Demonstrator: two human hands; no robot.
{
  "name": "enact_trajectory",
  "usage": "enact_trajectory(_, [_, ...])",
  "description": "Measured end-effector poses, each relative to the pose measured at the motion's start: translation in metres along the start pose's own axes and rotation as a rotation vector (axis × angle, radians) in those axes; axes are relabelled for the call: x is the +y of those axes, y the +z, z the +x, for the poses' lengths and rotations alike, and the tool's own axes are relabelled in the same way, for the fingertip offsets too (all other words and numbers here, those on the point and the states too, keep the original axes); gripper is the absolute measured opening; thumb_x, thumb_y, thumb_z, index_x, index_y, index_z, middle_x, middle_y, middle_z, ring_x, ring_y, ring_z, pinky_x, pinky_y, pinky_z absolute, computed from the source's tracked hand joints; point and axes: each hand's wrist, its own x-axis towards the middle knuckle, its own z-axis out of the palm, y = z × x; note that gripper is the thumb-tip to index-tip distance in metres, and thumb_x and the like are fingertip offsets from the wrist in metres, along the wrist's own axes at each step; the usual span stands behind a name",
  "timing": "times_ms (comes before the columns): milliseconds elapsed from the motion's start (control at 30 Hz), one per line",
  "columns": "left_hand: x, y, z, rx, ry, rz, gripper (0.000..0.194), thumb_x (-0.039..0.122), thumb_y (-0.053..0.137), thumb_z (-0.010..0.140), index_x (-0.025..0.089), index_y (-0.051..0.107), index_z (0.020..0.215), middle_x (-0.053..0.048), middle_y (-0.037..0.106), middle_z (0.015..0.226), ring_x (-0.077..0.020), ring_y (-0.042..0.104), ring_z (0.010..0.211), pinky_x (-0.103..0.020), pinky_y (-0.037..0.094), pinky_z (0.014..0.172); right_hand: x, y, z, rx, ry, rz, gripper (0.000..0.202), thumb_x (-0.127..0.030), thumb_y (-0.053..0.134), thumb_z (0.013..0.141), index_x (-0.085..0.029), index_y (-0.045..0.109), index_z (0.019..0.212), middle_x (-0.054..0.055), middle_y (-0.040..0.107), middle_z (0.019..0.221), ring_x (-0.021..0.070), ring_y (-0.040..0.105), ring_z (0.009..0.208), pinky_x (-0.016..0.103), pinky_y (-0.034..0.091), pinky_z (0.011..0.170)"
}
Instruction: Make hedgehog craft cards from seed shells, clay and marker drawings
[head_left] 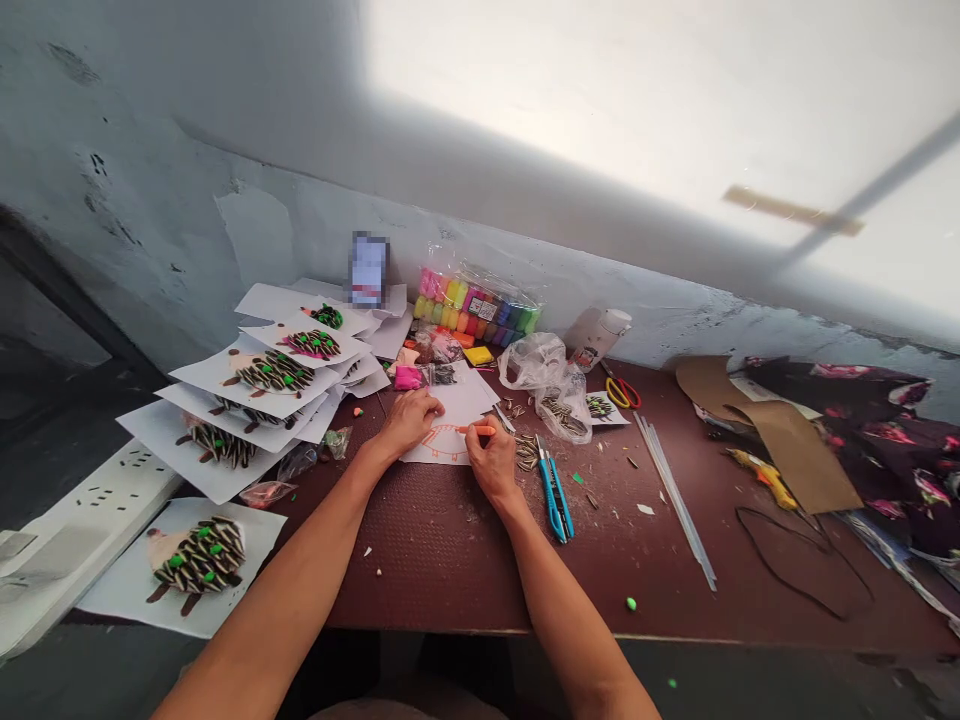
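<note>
Orange marker [481, 431] sits pinched in the right hand [493, 460] over the white sheet [444, 443] at frame centre; the left hand [409, 422] lies loosely flat at its left side, likely to steady it.

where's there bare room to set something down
Mostly bare: the tabletop between the forearms, below the drawing paper; also between the clear sticks and yellow tool. Crowded: left, by stacked pictures; back, by colorful pack and plastic bags.
</note>
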Motion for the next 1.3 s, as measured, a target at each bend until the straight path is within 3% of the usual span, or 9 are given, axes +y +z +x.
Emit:
enact_trajectory(200, [0.000,-0.002,0.000,-0.006,-0.002,-0.007,0.028,0.008,0.056,0.082,0.020,0.080,0.091,-0.007,0.074,0.094,-0.0228,0.066,0.097,-0.034,0.051,0.090,-0.002,-0.001,0.001,-0.015,0.004,0.058,0.023,-0.036,0.051,0.087,-0.022,0.059,0.070,0.002,0.068,0.065,0.0148,0.055,0.055,0.025,0.041,0.057])
enact_trajectory(433, [0.001,-0.002,0.000,-0.016,-0.011,-0.017,0.028,0.008,0.057,0.083,0.020,0.080,0.091,-0.008,0.074,0.095,-0.0234,0.066,0.098,-0.035,0.051,0.091,0.005,-0.003,0.004,0.060,0.053,0.057,0.022,-0.035,0.051,0.086,-0.022,0.058,0.070,0.003,0.070,0.069,0.0156,0.058,0.058,0.027,0.043,0.060])
enact_trajectory(1300, [0.008,-0.007,0.000,-0.037,-0.019,0.043,0.029,0.005,0.057,0.083,0.018,0.081,0.094,-0.009,0.074,0.095,-0.0241,0.067,0.096,-0.035,0.050,0.089,0.007,0.000,0.002,0.024,0.028,-0.024,0.021,-0.034,0.051,0.087,-0.021,0.058,0.072,0.002,0.068,0.066,0.0141,0.055,0.055,0.026,0.037,0.058])
